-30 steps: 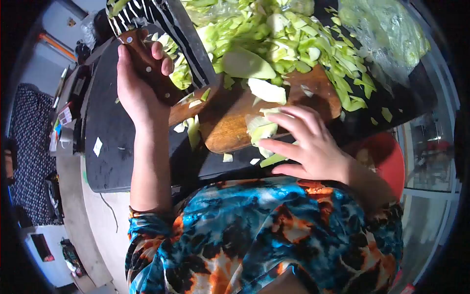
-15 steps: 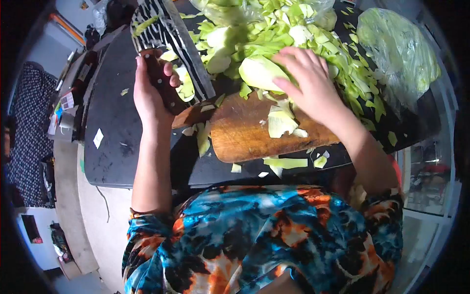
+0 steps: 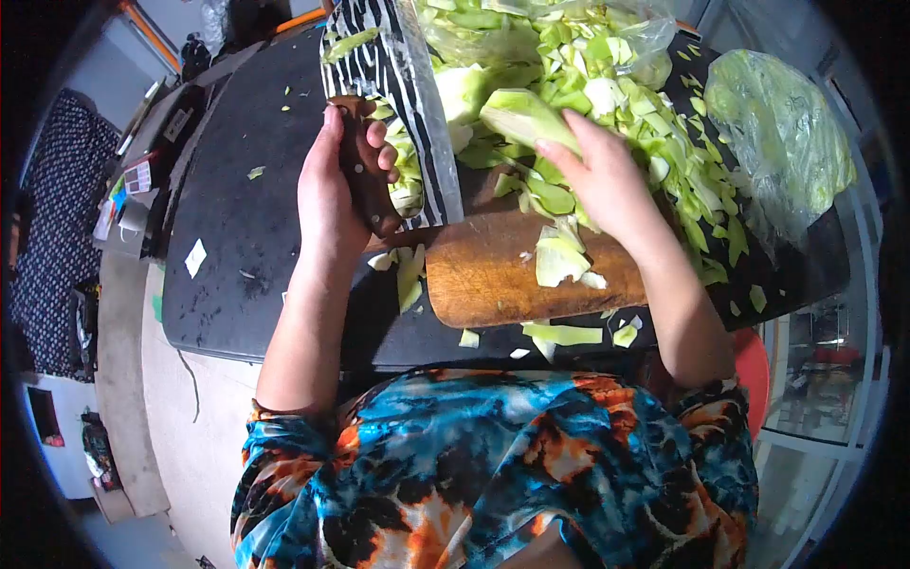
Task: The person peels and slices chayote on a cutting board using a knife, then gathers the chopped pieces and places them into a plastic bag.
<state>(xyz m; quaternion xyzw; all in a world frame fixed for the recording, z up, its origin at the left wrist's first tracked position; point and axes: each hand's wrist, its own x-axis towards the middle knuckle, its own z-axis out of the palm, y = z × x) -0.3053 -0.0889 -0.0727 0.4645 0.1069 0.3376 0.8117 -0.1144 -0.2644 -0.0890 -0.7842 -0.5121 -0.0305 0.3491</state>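
My left hand (image 3: pixel 327 194) is wrapped round the brown wooden handle of a cleaver (image 3: pixel 412 104), its wide blade raised and streaked black and white, with a green scrap stuck on it. My right hand (image 3: pixel 607 180) grips the near end of a large pale green vegetable piece (image 3: pixel 523 118) above the far edge of a wooden cutting board (image 3: pixel 493 275). On the board lie thin pale peelings (image 3: pixel 561 258). A heap of green slices (image 3: pixel 654 133) spreads beyond the board and to its right.
The black table (image 3: pixel 227 218) carries small scraps, some along its near edge. A clear plastic bag (image 3: pixel 777 142) of green vegetables sits at the right. Part of a red container (image 3: pixel 752 379) shows below the table's right side. Boxes and a white cup (image 3: pixel 133 220) stand at the left.
My right hand moved from the near side of the board to its far side and took hold of the large vegetable piece. The cleaver in my left hand shifted right in view.
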